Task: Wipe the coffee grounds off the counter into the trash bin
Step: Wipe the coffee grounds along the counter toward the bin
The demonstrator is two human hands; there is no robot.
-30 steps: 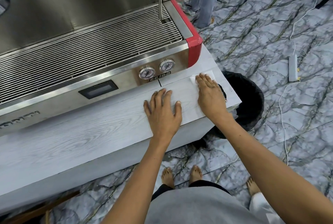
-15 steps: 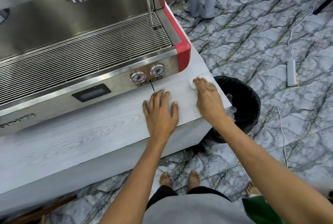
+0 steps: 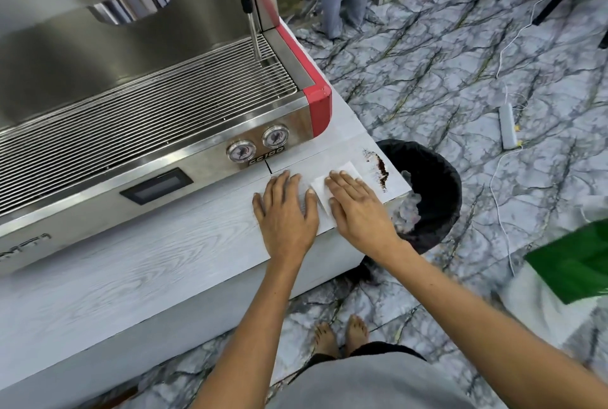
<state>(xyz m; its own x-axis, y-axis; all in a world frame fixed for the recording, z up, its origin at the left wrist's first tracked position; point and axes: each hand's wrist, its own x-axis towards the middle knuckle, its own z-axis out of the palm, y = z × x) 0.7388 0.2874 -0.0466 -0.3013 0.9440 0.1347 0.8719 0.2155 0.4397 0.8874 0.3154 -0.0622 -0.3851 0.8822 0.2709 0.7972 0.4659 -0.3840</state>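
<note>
Pale wood-grain counter (image 3: 138,263) fills the lower left, and a big steel coffee machine (image 3: 131,79) sits on it, its ribbed drip tray (image 3: 148,102) running wide across the top. On the machine's front there's a small dark display (image 3: 156,189), then two round gauges (image 3: 258,143) side by side, and a red corner trim (image 3: 317,105) at its right end.

Moving along to the hands now. Left hand (image 3: 284,214) lies flat on the counter, palm down, fingers spread a little and gripping nothing, its fingertips close to the front of the machine. Just beside it, the right hand (image 3: 357,207) presses flat on a white napkin (image 3: 342,175), fingers straight and close together, the napkin's corners poking out past the fingertips and the thumb. It's a press, not a pinch; the hand isn't curled around it.

Right of the napkin, near the counter's end, sits the coffee grounds (image 3: 381,171): a dark brown streak with fainter smears beside it, lying apart from the napkin and right along the edge. Below that edge, on the floor, stands a trash bin (image 3: 437,178) with a black liner, crumpled pale stuff showing inside.

Marble-patterned floor (image 3: 427,86) spreads out to the right, with a white power strip (image 3: 508,127) and its cables lying on it, and something green (image 3: 575,267), blurred, at the far right. At the bottom, bare feet (image 3: 342,333) stand on the floor.
</note>
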